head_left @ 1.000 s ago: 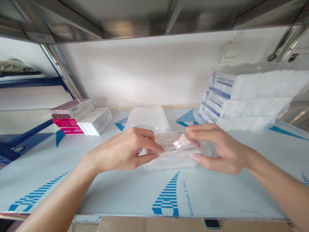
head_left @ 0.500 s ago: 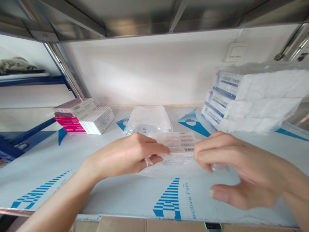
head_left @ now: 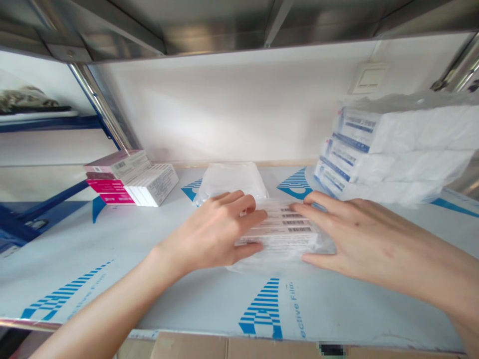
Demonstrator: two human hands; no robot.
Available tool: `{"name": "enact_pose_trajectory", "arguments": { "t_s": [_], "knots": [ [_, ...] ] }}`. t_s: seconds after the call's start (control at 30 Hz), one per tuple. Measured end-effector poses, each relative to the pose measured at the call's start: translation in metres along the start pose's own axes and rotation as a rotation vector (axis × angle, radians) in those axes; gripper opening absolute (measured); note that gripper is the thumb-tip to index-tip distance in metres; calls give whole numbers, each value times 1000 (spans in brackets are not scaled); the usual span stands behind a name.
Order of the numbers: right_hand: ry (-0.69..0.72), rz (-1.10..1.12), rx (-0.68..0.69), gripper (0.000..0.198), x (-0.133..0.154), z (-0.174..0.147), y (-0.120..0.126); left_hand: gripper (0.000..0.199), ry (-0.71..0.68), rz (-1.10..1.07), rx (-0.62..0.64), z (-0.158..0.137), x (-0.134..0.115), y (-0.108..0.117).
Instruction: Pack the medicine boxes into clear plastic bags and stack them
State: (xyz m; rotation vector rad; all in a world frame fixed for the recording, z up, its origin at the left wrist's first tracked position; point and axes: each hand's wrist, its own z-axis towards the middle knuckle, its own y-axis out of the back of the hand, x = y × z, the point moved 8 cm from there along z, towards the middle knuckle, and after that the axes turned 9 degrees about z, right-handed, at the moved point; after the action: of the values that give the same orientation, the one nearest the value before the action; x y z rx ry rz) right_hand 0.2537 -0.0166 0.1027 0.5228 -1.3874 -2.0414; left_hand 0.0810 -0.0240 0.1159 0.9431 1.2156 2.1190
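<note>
Left hand (head_left: 220,232) curves over the left end of the wrapped bundle (head_left: 284,232) on the shelf (head_left: 187,309), any pinch unclear; right hand (head_left: 348,229) spreads at its right end; loose film (head_left: 325,243) could slip, skewing it; overpushing could bump the far plastic packet (head_left: 234,177).

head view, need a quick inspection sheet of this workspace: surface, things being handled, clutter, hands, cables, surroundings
Surface: shelf top covered in blue-printed film
Things handled: barcoded pack in clear plastic, lying between the hands
Clutter: pink and white boxes stacked at left; translucent plastic package behind the pack; plastic-wrapped white packs stacked at right
Hands: left hand at the pack's left end, right hand at its right, fingers spread
Cables: nothing seen loose
Surroundings: metal shelf overhead, white wall with switch behind, cardboard below the front edge
</note>
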Motion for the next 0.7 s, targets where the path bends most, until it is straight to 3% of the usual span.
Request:
{"name": "enact_pose_trajectory", "arguments": {
  "t_s": [0.2,0.5,0.7],
  "knots": [
    [7,121,62,73,-9,17,-8,38,18,-13,-1,3,-5,-8],
    [47,252,111,53,10,43,-10,70,200,-28,224,-5,21,-17],
    [52,282,143,54,23,51,-12,69,169,-128,171,-4,20,-18]
  ]
}}
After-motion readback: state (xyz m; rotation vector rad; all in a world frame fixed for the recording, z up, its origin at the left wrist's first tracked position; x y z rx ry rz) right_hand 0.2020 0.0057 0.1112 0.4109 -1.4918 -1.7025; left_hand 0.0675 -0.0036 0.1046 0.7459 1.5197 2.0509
